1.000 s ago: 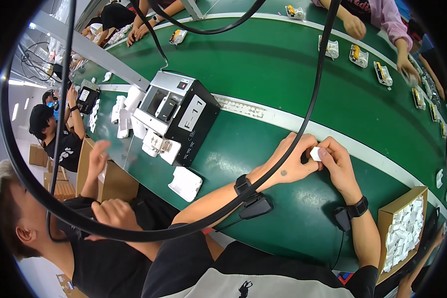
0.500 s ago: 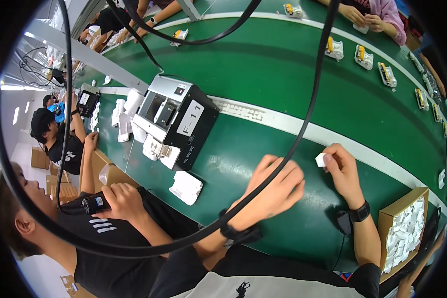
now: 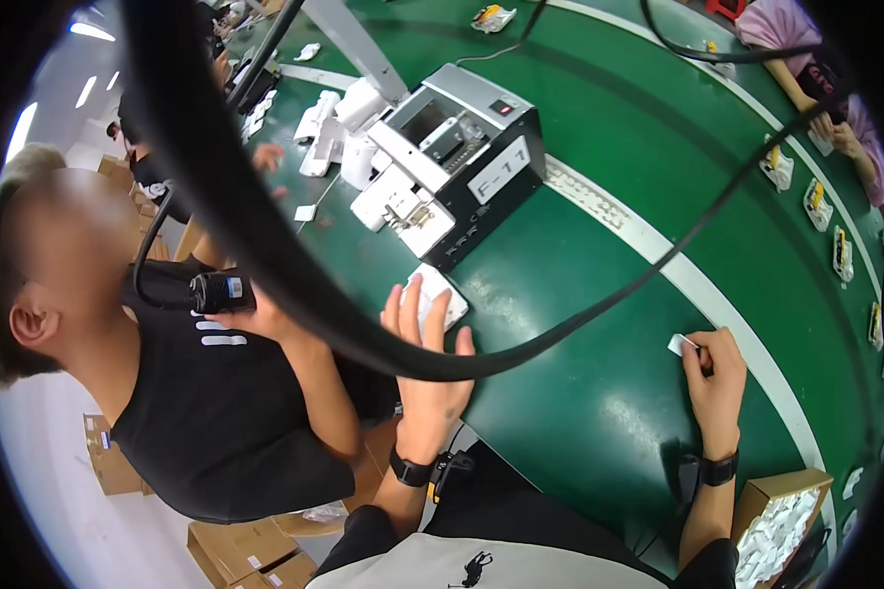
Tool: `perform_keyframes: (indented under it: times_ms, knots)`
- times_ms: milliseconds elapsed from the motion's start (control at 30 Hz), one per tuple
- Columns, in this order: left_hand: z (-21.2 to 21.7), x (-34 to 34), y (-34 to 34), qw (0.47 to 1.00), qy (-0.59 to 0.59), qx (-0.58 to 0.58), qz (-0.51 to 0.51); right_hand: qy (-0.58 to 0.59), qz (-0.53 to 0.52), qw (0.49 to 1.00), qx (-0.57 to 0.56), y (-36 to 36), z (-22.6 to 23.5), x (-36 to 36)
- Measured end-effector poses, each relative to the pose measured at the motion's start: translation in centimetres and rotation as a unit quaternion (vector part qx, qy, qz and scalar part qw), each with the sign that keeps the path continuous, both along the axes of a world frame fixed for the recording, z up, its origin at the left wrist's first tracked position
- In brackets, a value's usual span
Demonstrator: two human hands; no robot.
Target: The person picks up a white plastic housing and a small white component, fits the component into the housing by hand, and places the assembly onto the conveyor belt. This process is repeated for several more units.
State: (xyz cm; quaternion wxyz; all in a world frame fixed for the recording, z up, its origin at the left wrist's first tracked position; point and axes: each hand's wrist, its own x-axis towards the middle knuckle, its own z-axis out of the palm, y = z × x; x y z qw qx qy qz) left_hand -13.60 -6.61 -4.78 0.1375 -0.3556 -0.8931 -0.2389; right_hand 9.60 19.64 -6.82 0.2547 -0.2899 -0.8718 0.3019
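My left hand (image 3: 424,339) reaches forward with its fingers spread over a flat white plastic piece (image 3: 452,306) on the green table. The fingertips overlap that piece; whether they press on it I cannot tell. Off to the right, my right hand (image 3: 717,373) pinches a small white piece (image 3: 679,345) between thumb and fingers, above the table. Beyond my left hand stands a black and silver tabletop machine (image 3: 506,182), its metal fixture (image 3: 410,218) facing this way.
A thick black cable (image 3: 265,245) loops across the view. At left, a co-worker in black (image 3: 236,412) holds a black cylinder (image 3: 221,293). White plastic parts (image 3: 329,133) lie beside the machine. A cardboard box (image 3: 751,503) of small white pieces sits by my right forearm. Several yellow-and-white assemblies (image 3: 817,203) line the far belt.
The view has swung left. My left hand has moved left to the flat white piece and its fingers have spread. My right hand still pinches the small white piece.
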Motion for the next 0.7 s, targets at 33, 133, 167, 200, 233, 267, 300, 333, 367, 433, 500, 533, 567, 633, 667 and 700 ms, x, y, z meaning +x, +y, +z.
perform_keyframes:
  times_ms: [33, 133, 167, 200, 233, 267, 300, 333, 367, 433, 500, 533, 567, 633, 667, 700]
  knots:
    - [0.0, 0.0, -0.2, 1.0, -0.008, -0.014, 0.009, 0.012, 0.006, 1.0, -0.01, 0.0, 0.2, -0.2]
    - [-0.1, 0.3, -0.9, 0.997, -0.048, -0.066, -0.007, 0.011, 0.0, 1.0, -0.013, -0.1, 0.2, -0.1]
    - [0.5, 0.9, -0.7, 0.995, -0.061, -0.079, -0.017, 0.006, 0.0, 1.0, -0.009, 0.0, 0.0, 0.2]
    - [1.2, 1.5, -0.3, 0.994, -0.076, -0.066, -0.035, 0.008, -0.005, 1.0, -0.012, 0.0, -0.1, 0.3]
    - [1.2, 1.9, -0.2, 0.992, -0.084, -0.05, -0.08, 0.008, -0.008, 1.0, -0.006, 0.1, -0.1, 0.5]
    - [1.3, 2.7, -0.1, 0.988, -0.108, -0.034, -0.104, 0.005, -0.017, 1.0, -0.003, 0.1, 0.0, 0.7]
    - [1.4, 3.6, 0.1, 0.982, -0.133, -0.018, -0.13, 0.0, -0.028, 1.0, 0.001, 0.1, 0.0, 1.0]
    - [2.1, 4.4, 0.4, 0.972, -0.179, -0.028, -0.148, 0.006, -0.041, 0.999, 0.001, 0.1, -0.1, 1.1]
    - [2.1, 4.8, 0.3, 0.968, -0.191, -0.023, -0.159, 0.009, -0.034, 0.999, 0.009, 0.1, -0.1, 1.2]
    - [1.8, 5.3, -0.3, 0.942, -0.275, 0.048, -0.185, 0.024, -0.006, 0.999, 0.026, 0.2, -0.9, 0.3]
    - [1.5, 5.5, 0.3, 0.953, -0.228, 0.006, -0.198, 0.049, 0.008, 0.999, -0.015, 0.2, -0.9, -0.3]
    - [1.1, 5.3, 1.1, 0.959, -0.183, 0.018, -0.216, 0.033, 0.011, 0.999, -0.029, 0.7, -1.5, -0.2]
    - [1.2, 5.5, 1.9, 0.96, -0.189, 0.024, -0.205, 0.032, 0.005, 0.998, -0.061, 0.7, -1.3, -0.4]
    - [1.5, 6.0, 3.5, 0.969, -0.092, -0.038, -0.227, 0.055, -0.001, 0.989, -0.138, 0.3, -0.3, -0.4]
    - [1.6, 6.2, 3.8, 0.969, -0.077, -0.019, -0.234, 0.05, 0.021, 0.99, -0.134, -0.7, 1.3, -0.4]
    - [0.9, 6.3, 4.8, 0.968, -0.058, 0.006, -0.242, 0.048, 0.042, 0.99, -0.123, -1.1, 2.3, -0.8]
